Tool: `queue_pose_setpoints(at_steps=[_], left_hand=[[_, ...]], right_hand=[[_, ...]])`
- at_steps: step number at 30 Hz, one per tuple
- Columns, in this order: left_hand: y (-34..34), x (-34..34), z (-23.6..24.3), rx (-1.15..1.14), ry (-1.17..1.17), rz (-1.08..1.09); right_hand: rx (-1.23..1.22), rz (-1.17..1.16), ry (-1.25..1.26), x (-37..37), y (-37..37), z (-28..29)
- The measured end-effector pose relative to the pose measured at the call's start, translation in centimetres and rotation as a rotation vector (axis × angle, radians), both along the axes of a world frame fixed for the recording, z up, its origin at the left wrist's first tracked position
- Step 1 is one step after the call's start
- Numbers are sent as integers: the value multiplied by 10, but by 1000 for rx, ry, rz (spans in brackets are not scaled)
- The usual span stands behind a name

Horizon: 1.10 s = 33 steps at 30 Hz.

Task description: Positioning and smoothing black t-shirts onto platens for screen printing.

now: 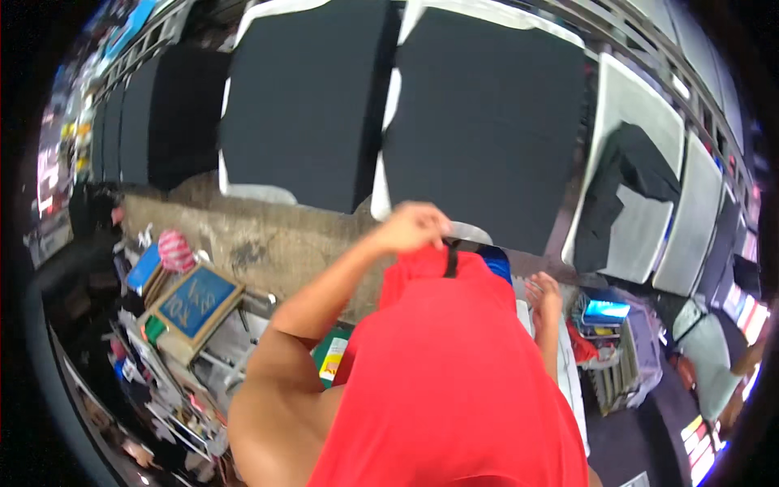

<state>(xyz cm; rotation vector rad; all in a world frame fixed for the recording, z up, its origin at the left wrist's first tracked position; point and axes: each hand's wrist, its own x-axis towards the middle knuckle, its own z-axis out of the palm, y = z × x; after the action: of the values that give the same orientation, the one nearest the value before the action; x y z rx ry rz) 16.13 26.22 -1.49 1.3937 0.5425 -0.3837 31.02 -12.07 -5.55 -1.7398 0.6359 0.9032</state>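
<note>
My left hand (415,228) is above the front edge of the red sleeveless top (454,373) that I wear, near a short black strip (452,260). Its fingers are loosely bent and a little blurred, the thumb apart from them, and I see nothing held. To the right, my right hand (544,292) is open with its fingers spread, beside a white surface (573,390). Closest ahead of both hands is a flat white-edged board covered with black fabric (487,122). A similar black-covered board (304,105) lies to its left.
More black-covered boards (138,122) continue leftward. On the right, a pale board (641,89) carries a rumpled black cloth (625,178). A crate (617,365) with bagged items stands beside my right arm. At left are a small framed chalkboard (197,302) and a striped pink bundle (176,251). A metal rail (649,40) runs behind.
</note>
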Motion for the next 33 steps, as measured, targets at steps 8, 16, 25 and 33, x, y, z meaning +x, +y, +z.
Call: queue_pose_setpoints(at_steps=[8,16,25,33], left_hand=[[-113,-48,-81,262,-124,-112],[-144,2,-76,73,97,60],[-204,67,-50,-435,91,648],[-284,129,-70,-596,49,1422]], right_hand=[[-20,386,-190,78,44,39],[113,519,-569,228,104,94],[102,1024,-833,431,249,70],[220,1171,-450,504,371,1]])
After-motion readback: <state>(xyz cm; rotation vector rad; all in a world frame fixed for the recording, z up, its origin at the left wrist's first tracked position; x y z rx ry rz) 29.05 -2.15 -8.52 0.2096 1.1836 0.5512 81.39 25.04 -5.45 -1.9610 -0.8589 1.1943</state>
